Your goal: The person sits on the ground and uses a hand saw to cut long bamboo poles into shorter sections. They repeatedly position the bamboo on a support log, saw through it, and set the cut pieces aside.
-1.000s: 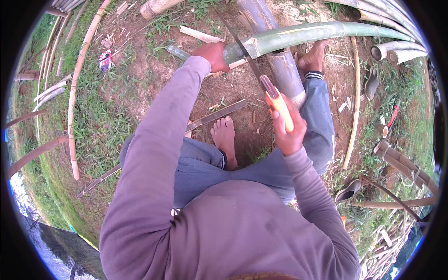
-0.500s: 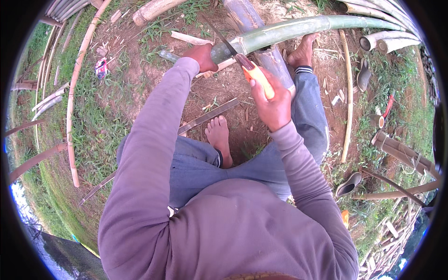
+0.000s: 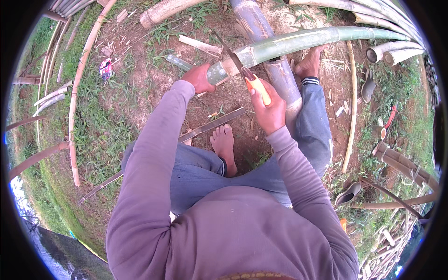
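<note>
Green bamboo (image 3: 298,41) looks smooth, the saw blade (image 3: 232,54) metallic, sleeves (image 3: 158,135) matt.

Across the frame's upper middle, the saw (image 3: 234,58), green bamboo pole (image 3: 298,41) and grey log (image 3: 282,78) bar the way; below, room lies over bare soil (image 3: 235,96) between left hand (image 3: 198,79) and right hand (image 3: 270,108).

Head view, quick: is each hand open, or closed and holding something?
Left hand: closed around the green bamboo end.
Right hand: closed, holding the saw by its orange handle.

Grassy soil (image 3: 140,65) is carrying a packet (image 3: 106,69) left of my left hand (image 3: 198,78). Right of my right hand (image 3: 270,110), two shoes (image 3: 348,193) are lying.
</note>
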`<state>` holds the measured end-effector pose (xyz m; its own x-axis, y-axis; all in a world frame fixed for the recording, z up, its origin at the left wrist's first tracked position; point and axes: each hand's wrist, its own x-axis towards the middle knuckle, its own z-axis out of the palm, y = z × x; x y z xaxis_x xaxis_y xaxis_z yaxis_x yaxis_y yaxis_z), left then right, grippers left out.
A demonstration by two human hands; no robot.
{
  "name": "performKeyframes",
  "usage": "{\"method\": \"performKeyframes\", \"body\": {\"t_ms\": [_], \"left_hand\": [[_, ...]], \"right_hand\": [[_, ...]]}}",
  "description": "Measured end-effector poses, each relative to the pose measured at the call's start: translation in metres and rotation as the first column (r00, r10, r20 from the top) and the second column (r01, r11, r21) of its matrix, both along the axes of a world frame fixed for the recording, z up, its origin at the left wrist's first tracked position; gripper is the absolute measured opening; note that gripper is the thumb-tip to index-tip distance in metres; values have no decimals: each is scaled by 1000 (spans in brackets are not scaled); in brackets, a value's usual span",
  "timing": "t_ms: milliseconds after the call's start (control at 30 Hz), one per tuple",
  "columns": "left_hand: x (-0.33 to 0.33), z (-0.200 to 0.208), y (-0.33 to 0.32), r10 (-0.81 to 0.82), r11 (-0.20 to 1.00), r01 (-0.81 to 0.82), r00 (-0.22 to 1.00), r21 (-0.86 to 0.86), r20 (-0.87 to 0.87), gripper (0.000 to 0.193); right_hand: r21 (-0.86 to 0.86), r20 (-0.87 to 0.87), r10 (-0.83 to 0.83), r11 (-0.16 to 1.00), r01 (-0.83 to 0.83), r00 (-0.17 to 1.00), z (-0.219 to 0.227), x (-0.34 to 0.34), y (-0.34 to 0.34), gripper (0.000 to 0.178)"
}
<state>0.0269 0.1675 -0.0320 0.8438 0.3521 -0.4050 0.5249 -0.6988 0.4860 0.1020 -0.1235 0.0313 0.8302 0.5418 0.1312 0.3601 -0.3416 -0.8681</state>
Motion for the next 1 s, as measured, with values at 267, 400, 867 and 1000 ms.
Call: {"method": "performKeyframes", "body": {"t_ms": [267,400,867,1000], "left_hand": [[-48,-14,49,637,736,-470,724,-487,263,96],[-42,0,26,819,439,-448,556,-779,142,76],[-15,59,-171,598,-41,76,801,-996,36,58],[-19,85,-229,409,191,130,891,-973,199,70]], "right_hand": [[130,-207,5,991,23,978,46,-47,-157,62],[150,63,-245,961,234,968,63,-40,-211,66],[-595,300,-483,579,558,822,-76,-19,-395,47],[-129,383,-447,841,526,808,41,-49,-292,53]]}}
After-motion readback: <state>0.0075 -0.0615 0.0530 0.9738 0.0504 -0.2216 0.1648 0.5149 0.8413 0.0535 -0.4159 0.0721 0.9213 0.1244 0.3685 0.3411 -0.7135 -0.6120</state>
